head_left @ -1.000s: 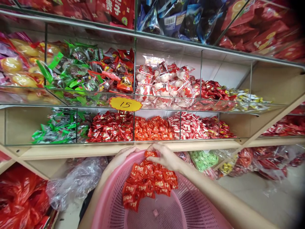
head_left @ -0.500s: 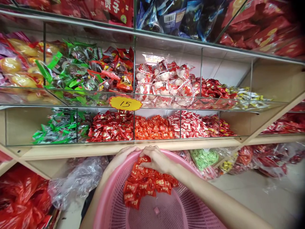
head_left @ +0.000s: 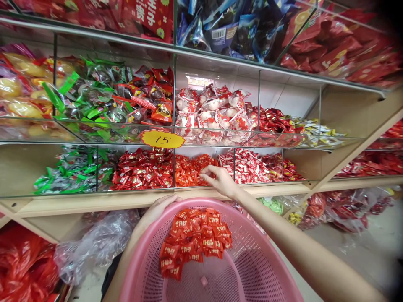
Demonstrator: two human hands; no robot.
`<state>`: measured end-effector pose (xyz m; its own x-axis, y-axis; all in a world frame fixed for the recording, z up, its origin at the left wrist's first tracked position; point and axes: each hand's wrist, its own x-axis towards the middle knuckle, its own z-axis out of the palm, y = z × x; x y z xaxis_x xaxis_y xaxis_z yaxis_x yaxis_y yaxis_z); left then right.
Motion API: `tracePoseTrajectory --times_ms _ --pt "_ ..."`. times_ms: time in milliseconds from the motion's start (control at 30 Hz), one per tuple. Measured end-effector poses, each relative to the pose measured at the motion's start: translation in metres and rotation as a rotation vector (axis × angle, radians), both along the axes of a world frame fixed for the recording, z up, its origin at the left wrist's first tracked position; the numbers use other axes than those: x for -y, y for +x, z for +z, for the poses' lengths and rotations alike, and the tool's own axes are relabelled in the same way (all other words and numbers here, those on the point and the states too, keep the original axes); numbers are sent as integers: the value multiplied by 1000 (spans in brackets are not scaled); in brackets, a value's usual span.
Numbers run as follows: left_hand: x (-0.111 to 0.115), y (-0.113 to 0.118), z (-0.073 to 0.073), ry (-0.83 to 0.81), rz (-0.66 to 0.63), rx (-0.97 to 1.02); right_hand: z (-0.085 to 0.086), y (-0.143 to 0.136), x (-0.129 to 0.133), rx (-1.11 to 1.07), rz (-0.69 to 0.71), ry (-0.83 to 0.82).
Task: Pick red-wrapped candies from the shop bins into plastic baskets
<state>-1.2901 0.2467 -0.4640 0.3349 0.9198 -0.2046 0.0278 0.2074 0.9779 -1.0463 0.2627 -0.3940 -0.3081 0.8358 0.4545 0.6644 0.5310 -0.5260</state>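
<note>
A pink plastic basket (head_left: 135,251) is tilted below the shelf front, with a pile of orange-red wrapped packets (head_left: 195,235) inside against its far wall. My left hand (head_left: 162,207) rests on the basket's far rim at the left, its fingers wrapped over the edge. Above the rim, my right hand (head_left: 218,178) reaches to the lower shelf bin of orange-red packets (head_left: 189,167). Its fingers are curled, thumb and fingertips near the packets; whether they pinch one is too small to tell. A small pale pink piece (head_left: 204,281) lies on the basket bottom.
Glass-fronted shelf bins hold red packets (head_left: 143,170), green-wrapped sweets (head_left: 75,170) and red-and-white sweets (head_left: 245,165). A yellow price tag (head_left: 162,139) reading 15 hangs on the glass. Clear plastic bags (head_left: 94,243) and red bags (head_left: 25,264) lie below at the left.
My right hand has moved from the packets in the basket up and forward to the shelf bin. More of the pile in the basket shows. My left hand stays on the rim.
</note>
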Motion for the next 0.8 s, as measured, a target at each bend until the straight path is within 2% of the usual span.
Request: tracePoseTrajectory --times_ms 133,267,467,633,800 --pt "-2 -2 -1 -6 -27 23 -8 13 -36 140 -80 -71" --pt "0 0 6 -38 -26 24 -17 16 -54 287 -78 -205" --pt "0 1 6 -57 -44 26 -15 13 -53 451 -113 -274" --pt "-2 0 1 -40 -31 4 -15 12 -53 458 -91 -242" --pt "1 2 4 -3 -19 -25 -16 10 -51 421 -134 -243"
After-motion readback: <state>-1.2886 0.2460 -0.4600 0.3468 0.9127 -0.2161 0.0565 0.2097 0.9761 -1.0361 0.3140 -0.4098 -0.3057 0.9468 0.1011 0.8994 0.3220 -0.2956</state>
